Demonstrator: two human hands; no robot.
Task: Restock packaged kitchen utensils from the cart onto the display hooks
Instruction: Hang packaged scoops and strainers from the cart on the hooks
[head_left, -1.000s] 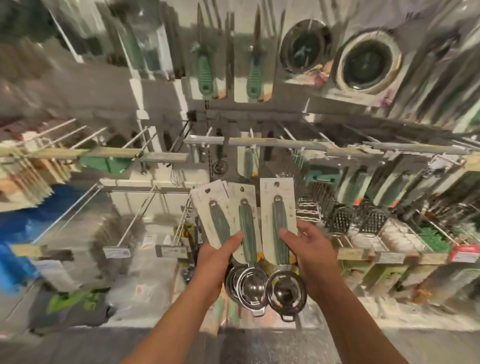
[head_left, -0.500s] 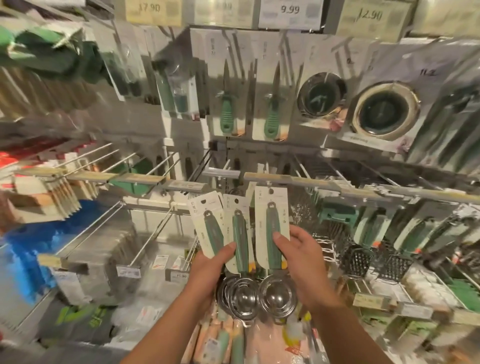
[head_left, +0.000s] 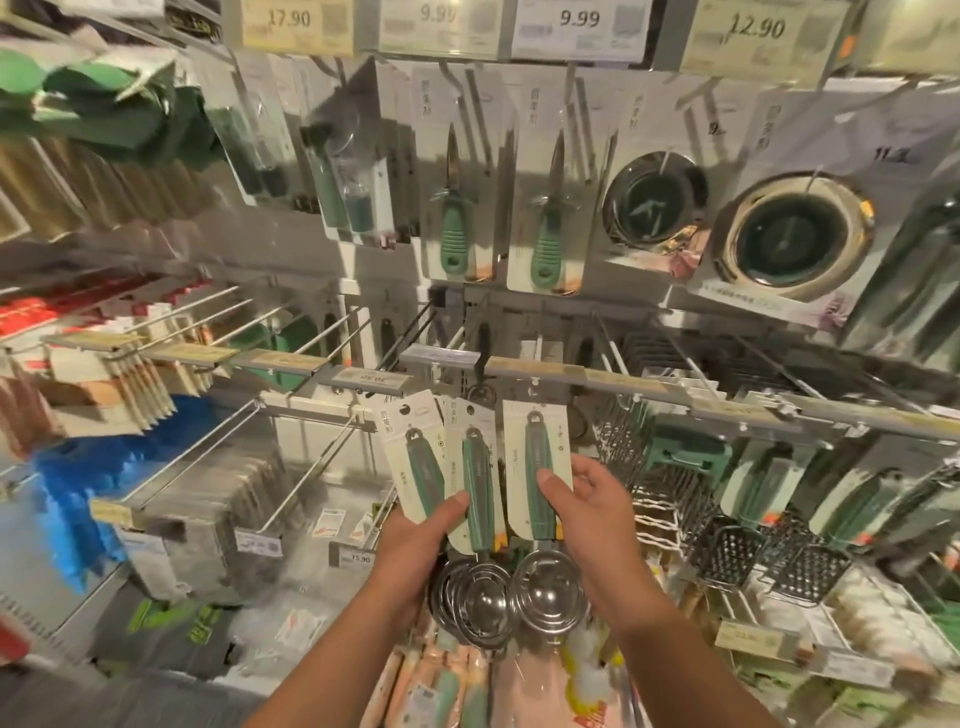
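My left hand (head_left: 418, 545) grips a fanned bunch of carded scoops (head_left: 441, 467) with green handles and steel bowls, thumb across the front cards. My right hand (head_left: 589, 512) pinches one separate carded scoop (head_left: 535, 457), thumb on its green handle, its steel bowl (head_left: 549, 590) hanging below. Both hands hold the cards upright just below the price rail (head_left: 545, 371) of the middle hook row. The bare display hooks (head_left: 415, 325) jut out above and behind the cards. The cart (head_left: 519, 691) with pink packaged goods shows at the bottom edge.
Carded green-handled knives (head_left: 454, 228) and round steel strainers (head_left: 792, 236) hang on the upper row under price tags. Metal graters (head_left: 769, 561) hang at right. Long bare hooks (head_left: 218, 462) and boxed stock fill the left shelves.
The view has tilted upward, showing the price tags on top. Both hands have lifted the carded scoops closer to the middle hook row, and my right hand's card stands a little apart from the bunch.
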